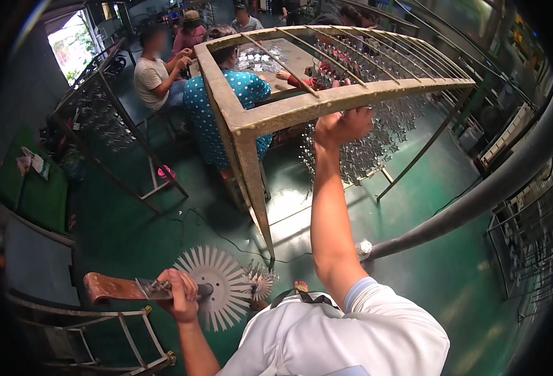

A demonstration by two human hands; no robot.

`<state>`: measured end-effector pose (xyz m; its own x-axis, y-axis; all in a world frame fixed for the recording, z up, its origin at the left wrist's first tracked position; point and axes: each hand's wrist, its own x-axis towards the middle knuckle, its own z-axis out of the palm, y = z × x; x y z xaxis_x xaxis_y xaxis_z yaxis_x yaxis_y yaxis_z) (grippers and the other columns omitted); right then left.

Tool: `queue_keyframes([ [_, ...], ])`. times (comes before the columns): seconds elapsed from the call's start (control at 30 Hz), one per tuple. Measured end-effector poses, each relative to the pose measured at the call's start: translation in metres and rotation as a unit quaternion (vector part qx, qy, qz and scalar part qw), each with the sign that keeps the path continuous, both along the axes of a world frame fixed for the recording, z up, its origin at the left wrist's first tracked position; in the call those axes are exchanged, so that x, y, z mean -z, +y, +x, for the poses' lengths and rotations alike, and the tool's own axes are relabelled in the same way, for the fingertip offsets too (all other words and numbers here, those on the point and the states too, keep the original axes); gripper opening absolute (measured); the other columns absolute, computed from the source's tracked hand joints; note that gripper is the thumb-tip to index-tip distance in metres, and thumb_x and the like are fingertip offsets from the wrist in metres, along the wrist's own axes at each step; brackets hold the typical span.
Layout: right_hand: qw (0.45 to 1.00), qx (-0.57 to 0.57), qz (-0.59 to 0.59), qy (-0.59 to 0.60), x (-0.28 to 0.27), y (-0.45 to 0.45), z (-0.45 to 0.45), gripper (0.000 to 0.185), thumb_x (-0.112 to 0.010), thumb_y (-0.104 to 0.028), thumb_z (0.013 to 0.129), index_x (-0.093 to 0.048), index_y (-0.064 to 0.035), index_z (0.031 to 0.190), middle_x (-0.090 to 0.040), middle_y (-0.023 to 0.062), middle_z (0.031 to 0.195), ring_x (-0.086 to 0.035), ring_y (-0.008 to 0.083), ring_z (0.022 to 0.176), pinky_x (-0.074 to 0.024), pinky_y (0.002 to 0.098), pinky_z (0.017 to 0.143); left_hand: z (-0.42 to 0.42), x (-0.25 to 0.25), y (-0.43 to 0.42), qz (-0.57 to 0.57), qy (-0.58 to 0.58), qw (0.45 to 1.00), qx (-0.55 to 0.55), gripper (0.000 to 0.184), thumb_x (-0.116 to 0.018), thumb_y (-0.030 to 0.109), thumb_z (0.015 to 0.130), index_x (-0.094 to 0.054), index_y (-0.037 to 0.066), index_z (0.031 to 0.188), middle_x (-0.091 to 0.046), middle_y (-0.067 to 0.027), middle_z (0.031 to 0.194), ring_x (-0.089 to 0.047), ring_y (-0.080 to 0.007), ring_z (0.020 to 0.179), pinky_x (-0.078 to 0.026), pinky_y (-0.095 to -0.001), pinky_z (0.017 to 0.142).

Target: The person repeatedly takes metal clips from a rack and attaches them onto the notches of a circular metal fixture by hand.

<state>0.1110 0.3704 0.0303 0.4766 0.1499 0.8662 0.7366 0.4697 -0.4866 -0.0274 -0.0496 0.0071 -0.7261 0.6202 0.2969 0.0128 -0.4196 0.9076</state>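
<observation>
My left hand (182,293) is closed around the shaft of a hanging tool with a broad, curved brown hook end (110,288). A large grey disc with radial teeth (212,285) sits on that shaft, and a smaller toothed disc (262,283) shows farther along it. My right hand (344,127) is raised at arm's length, its fingers curled at the front bar of a tall metal rack (358,95). Many small shiny metal parts (367,147) hang in clusters beneath the rack's cross rods, just behind that hand.
A person in a dotted teal top (229,103) and one in a light shirt (154,78) sit at a worktable (298,56). Another rack with parts (101,116) stands left. A thick grey pipe (477,203) crosses the right; a low metal frame (132,341) stands lower left.
</observation>
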Motion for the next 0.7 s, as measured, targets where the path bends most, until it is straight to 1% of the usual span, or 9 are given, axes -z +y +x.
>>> queue_keyframes([
  [0.1, 0.999, 0.027, -0.016, -0.021, -0.001, 0.0, 0.001, 0.026, -0.079, -0.032, 0.081, -0.078, -0.0224, 0.105, -0.073, -0.0001, 0.102, -0.063, 0.0296, 0.089, -0.0402, 0.0455, 0.071, -0.002, 0.001, 0.0, 0.0, 0.002, 1.0, -0.01, 0.038, -0.05, 0.015, 0.104, -0.037, 0.008, 0.068, -0.034, 0.002, 0.048, -0.027, -0.0058, 0.038, -0.024, -0.0227, 0.036],
  [0.13, 1.0, 0.004, -0.011, 0.002, -0.005, -0.001, -0.002, 0.023, -0.08, -0.032, 0.08, -0.079, -0.0222, 0.1, -0.072, -0.0002, 0.1, -0.061, 0.0312, 0.093, -0.0399, 0.0463, 0.072, -0.002, 0.001, 0.001, -0.003, 0.006, 1.0, -0.016, 0.041, -0.049, 0.016, 0.105, -0.037, 0.009, 0.067, -0.033, 0.002, 0.048, -0.026, -0.0056, 0.038, -0.024, -0.0224, 0.035],
  [0.2, 1.0, 0.015, -0.019, 0.013, -0.009, -0.002, -0.005, 0.021, -0.081, -0.033, 0.08, -0.079, -0.022, 0.098, -0.071, -0.0003, 0.096, -0.061, 0.0312, 0.092, -0.0397, 0.0468, 0.072, -0.003, 0.0, 0.004, -0.007, 0.015, 1.0, -0.027, 0.045, -0.048, 0.018, 0.106, -0.035, 0.01, 0.063, -0.031, 0.0019, 0.047, -0.025, -0.0053, 0.036, -0.022, -0.0219, 0.034],
  [0.33, 0.999, 0.045, -0.014, 0.01, -0.013, 0.0, -0.007, 0.021, -0.082, -0.035, 0.079, -0.08, -0.0219, 0.096, -0.07, -0.0003, 0.09, -0.059, 0.0309, 0.09, -0.0391, 0.0478, 0.072, -0.004, 0.004, 0.006, -0.005, 0.025, 0.999, -0.03, 0.045, -0.048, 0.018, 0.105, -0.035, 0.01, 0.063, -0.032, 0.002, 0.047, -0.025, -0.0051, 0.036, -0.022, -0.0219, 0.034],
  [0.43, 0.999, 0.044, 0.01, 0.011, -0.013, 0.004, -0.008, 0.02, -0.082, -0.033, 0.079, -0.08, -0.0217, 0.095, -0.07, 0.0001, 0.091, -0.059, 0.0302, 0.09, -0.0393, 0.0462, 0.072, -0.006, 0.006, 0.007, -0.003, 0.02, 0.999, -0.033, 0.045, -0.048, 0.017, 0.105, -0.035, 0.01, 0.063, -0.032, 0.0021, 0.047, -0.025, -0.0051, 0.036, -0.022, -0.0219, 0.034],
  [0.47, 0.999, 0.023, 0.031, 0.001, -0.011, 0.005, -0.007, 0.017, -0.082, -0.026, 0.081, -0.08, -0.0188, 0.096, -0.071, 0.0013, 0.091, -0.058, 0.029, 0.089, -0.0412, 0.0441, 0.074, -0.006, 0.006, 0.008, -0.005, 0.017, 0.999, -0.036, 0.045, -0.048, 0.017, 0.105, -0.035, 0.01, 0.063, -0.032, 0.0022, 0.047, -0.025, -0.0052, 0.036, -0.022, -0.0219, 0.034],
  [0.57, 0.997, -0.023, 0.067, 0.023, -0.012, 0.01, -0.011, 0.017, -0.081, -0.018, 0.082, -0.079, -0.0131, 0.097, -0.073, 0.0019, 0.089, -0.058, 0.0267, 0.088, -0.0432, 0.0415, 0.076, -0.007, 0.005, 0.009, -0.007, 0.014, 0.999, -0.038, 0.045, -0.048, 0.017, 0.105, -0.035, 0.01, 0.063, -0.032, 0.0023, 0.047, -0.025, -0.0054, 0.036, -0.022, -0.022, 0.034],
  [0.6, 0.995, -0.06, 0.056, 0.05, -0.011, 0.01, -0.013, 0.016, -0.081, -0.014, 0.082, -0.079, -0.007, 0.096, -0.074, 0.0035, 0.088, -0.059, 0.0237, 0.087, -0.0451, 0.0399, 0.078, -0.008, 0.004, 0.009, -0.008, 0.015, 0.999, -0.037, 0.045, -0.048, 0.018, 0.105, -0.035, 0.01, 0.063, -0.032, 0.0023, 0.047, -0.025, -0.0055, 0.036, -0.022, -0.0221, 0.034],
  [0.7, 0.985, -0.098, 0.113, 0.091, -0.009, 0.024, -0.022, 0.015, -0.081, -0.013, 0.082, -0.078, -0.0032, 0.093, -0.074, 0.0062, 0.084, -0.061, 0.0221, 0.082, -0.046, 0.0398, 0.079, -0.009, 0.002, 0.011, -0.005, 0.017, 0.999, -0.043, 0.046, -0.047, 0.019, 0.106, -0.034, 0.011, 0.063, -0.031, 0.0022, 0.047, -0.024, -0.0058, 0.036, -0.022, -0.0224, 0.034],
])
